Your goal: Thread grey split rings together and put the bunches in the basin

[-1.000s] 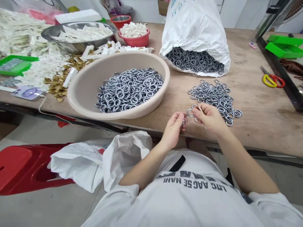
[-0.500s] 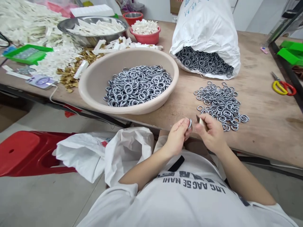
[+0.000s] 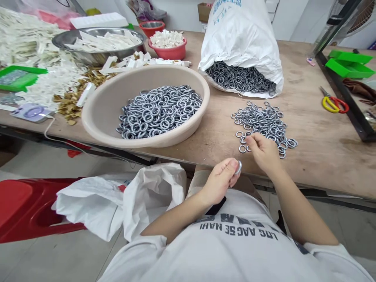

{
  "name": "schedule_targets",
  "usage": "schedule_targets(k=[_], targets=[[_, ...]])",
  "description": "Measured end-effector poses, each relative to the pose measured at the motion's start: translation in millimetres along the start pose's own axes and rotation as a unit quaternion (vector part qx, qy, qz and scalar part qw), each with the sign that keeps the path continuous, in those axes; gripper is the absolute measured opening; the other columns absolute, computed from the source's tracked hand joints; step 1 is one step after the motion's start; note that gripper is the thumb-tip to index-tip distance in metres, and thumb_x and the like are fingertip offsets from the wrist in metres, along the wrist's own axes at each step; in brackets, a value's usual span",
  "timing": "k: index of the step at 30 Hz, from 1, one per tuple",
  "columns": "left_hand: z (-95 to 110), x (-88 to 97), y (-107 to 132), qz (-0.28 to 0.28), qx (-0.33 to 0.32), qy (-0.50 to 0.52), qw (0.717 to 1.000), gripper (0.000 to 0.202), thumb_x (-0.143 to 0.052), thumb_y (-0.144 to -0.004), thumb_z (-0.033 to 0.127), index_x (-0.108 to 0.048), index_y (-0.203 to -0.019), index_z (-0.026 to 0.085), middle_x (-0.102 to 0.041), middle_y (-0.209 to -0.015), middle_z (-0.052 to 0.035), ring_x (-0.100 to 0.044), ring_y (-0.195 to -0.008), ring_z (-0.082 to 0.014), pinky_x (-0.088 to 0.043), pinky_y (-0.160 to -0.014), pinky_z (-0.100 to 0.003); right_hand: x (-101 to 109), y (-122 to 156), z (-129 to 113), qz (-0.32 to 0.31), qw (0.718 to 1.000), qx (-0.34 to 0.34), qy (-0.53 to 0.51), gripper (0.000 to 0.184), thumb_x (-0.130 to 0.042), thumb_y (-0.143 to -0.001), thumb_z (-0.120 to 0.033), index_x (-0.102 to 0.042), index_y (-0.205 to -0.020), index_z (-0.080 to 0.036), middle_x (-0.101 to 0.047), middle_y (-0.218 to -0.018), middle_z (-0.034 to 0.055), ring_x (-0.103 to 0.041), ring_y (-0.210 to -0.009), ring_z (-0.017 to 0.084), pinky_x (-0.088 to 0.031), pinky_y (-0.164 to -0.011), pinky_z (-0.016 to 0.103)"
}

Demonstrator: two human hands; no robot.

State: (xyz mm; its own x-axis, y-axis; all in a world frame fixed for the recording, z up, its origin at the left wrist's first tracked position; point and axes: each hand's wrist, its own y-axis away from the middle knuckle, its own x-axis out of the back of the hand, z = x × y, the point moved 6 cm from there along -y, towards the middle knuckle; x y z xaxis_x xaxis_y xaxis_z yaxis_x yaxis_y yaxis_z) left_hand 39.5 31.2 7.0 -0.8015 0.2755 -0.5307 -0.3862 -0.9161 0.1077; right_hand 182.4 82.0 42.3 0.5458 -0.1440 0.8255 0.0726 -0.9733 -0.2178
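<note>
The left hand (image 3: 219,183) pinches a metal ring (image 3: 239,167), while the right hand (image 3: 263,152), curled so any grip is hidden, sits nearer the loose pile of rings (image 3: 260,121) on the table (image 3: 323,156).

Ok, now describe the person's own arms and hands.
The left hand and right hand are bare, with no gloves. The left forearm and right forearm are uncovered below the short sleeves of a white T-shirt, which has dark block lettering across the front.
</note>
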Motion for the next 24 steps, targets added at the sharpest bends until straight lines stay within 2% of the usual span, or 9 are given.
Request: schedule_targets(k=[4,7,9,11,14,17,19,21,24], targets=[[1.7,19.4,-2.7,0.055,-0.008,-0.011,0.998,0.039,-0.063,-0.090,0.050,-0.055,-0.074,0.015,-0.053,-0.062,0.0026,-0.042,-0.049,-0.0056,-0.034,-0.050,-0.020,-17.2,-42.5,7.1,-0.034,0.988,0.001,0.148,0.040,-0.054,-0.094,-0.056,-0.066,-0.114,-0.024,-0.071,-0.107,0.0087,-0.066,-0.089,0.025,-0.038,-0.066,0.029],[5.4,33.1,-5.4,0.082,-0.004,-0.025,0.996,0.033,-0.068,-0.087,0.046,-0.068,-0.094,0.014,-0.065,-0.070,-0.0015,-0.050,-0.052,-0.0058,-0.039,-0.052,-0.019,-37.4,-64.4,3.6,-0.092,0.969,0.006,0.228,0.039,-0.059,-0.091,-0.050,-0.068,-0.113,-0.018,-0.069,-0.115,0.0153,-0.068,-0.094,0.028,-0.042,-0.073,0.032],[7.4,40.3,-6.3,0.099,0.004,-0.011,0.995,0.039,-0.071,-0.085,0.042,-0.068,-0.112,0.015,-0.068,-0.074,-0.0026,-0.053,-0.053,-0.0064,-0.042,-0.052,-0.018,-42.2,-71.0,1.3,-0.103,0.967,0.006,0.232,0.033,-0.057,-0.094,-0.043,-0.069,-0.107,-0.015,-0.068,-0.112,0.0176,-0.068,-0.093,0.028,-0.044,-0.075,0.034],[8.7,45.9,-7.6,0.121,0.009,0.018,0.992,0.042,-0.072,-0.084,0.041,-0.067,-0.116,0.015,-0.070,-0.081,-0.0045,-0.057,-0.057,-0.0080,-0.045,-0.051,-0.018,-38.0,-69.0,-3.1,-0.085,0.981,0.022,0.173,0.027,-0.054,-0.096,-0.037,-0.069,-0.101,-0.015,-0.069,-0.108,0.0163,-0.067,-0.092,0.027,-0.044,-0.076,0.034],[7.5,46.2,-12.4,0.133,0.021,0.062,0.989,0.035,-0.069,-0.084,0.042,-0.066,-0.105,0.014,-0.070,-0.094,-0.0073,-0.061,-0.065,-0.0100,-0.045,-0.048,-0.018,-30.4,-46.7,-12.4,-0.114,0.989,0.060,-0.075,0.027,-0.048,-0.099,-0.038,-0.063,-0.089,-0.018,-0.069,-0.091,0.0083,-0.064,-0.083,0.021,-0.045,-0.073,0.032],[-2.1,31.4,-17.9,0.082,0.090,0.077,0.990,0.042,-0.066,-0.084,0.054,-0.065,-0.095,0.013,-0.065,-0.084,-0.0052,-0.055,-0.057,-0.0080,-0.035,-0.041,-0.016,-27.8,-13.2,-20.1,-0.179,0.923,0.064,-0.333,0.030,-0.045,-0.100,-0.046,-0.057,-0.089,-0.021,-0.064,-0.078,0.0014,-0.061,-0.072,0.017,-0.047,-0.069,0.030],[-10.8,15.2,-18.0,0.016,0.163,0.080,0.983,0.051,-0.063,-0.083,0.063,-0.062,-0.087,0.013,-0.057,-0.070,-0.0012,-0.045,-0.049,-0.0054,-0.026,-0.038,-0.016,-24.5,2.7,-19.6,-0.162,0.912,0.068,-0.369,0.031,-0.048,-0.099,-0.048,-0.057,-0.087,-0.021,-0.060,-0.077,0.0004,-0.058,-0.070,0.015,-0.046,-0.069,0.030],[-15.4,0.9,-15.6,-0.042,0.206,0.095,0.973,0.052,-0.062,-0.083,0.065,-0.057,-0.079,0.014,-0.047,-0.062,0.0032,-0.036,-0.044,-0.0032,-0.021,-0.039,-0.016,-19.9,11.5,-17.3,-0.119,0.927,0.089,-0.343,0.031,-0.050,-0.099,-0.047,-0.058,-0.084,-0.021,-0.058,-0.080,0.0014,-0.056,-0.074,0.016,-0.044,-0.071,0.031],[-13.1,-4.4,-15.6,-0.042,0.174,0.096,0.979,0.047,-0.068,-0.082,0.060,-0.050,-0.077,0.016,-0.041,-0.060,0.0060,-0.030,-0.044,-0.0026,-0.019,-0.041,-0.016,-16.0,16.2,-15.5,-0.080,0.936,0.106,-0.326,0.026,-0.055,-0.097,-0.046,-0.061,-0.088,-0.022,-0.056,-0.084,0.0015,-0.054,-0.078,0.016,-0.043,-0.074,0.032]])
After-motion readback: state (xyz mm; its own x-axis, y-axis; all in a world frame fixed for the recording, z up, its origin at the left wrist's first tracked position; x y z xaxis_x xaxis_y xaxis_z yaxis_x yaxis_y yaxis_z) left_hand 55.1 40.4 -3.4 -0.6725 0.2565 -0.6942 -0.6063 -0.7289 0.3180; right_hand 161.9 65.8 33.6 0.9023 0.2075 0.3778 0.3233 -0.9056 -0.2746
